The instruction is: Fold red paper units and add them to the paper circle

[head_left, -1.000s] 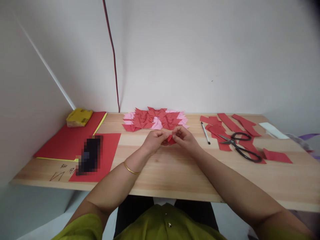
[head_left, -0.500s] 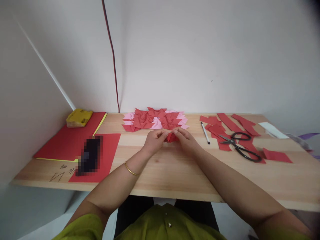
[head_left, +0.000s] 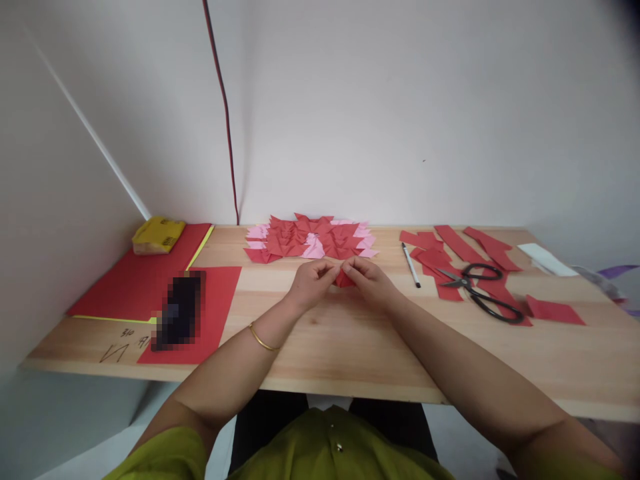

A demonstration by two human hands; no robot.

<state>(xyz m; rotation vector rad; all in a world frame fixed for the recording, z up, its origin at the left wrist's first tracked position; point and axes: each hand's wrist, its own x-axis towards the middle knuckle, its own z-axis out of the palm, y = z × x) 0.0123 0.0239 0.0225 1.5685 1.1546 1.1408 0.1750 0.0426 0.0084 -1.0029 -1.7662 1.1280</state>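
My left hand [head_left: 311,285] and my right hand [head_left: 369,283] meet at the middle of the wooden table [head_left: 350,340]. Both pinch a small folded red paper piece [head_left: 343,279] between their fingertips, just above the tabletop. Most of the piece is hidden by my fingers. Right behind my hands lies a pile of folded red and pink paper pieces [head_left: 310,238].
Red paper sheets [head_left: 145,280] lie at the left with a yellow packet [head_left: 158,235] and a blurred dark object [head_left: 179,311]. At the right are a pen [head_left: 411,265], black scissors [head_left: 483,291] and cut red strips [head_left: 460,248]. A wall stands behind.
My fingertips have drawn closer together over the red piece, covering more of it. My hands stay at the same spot on the table.
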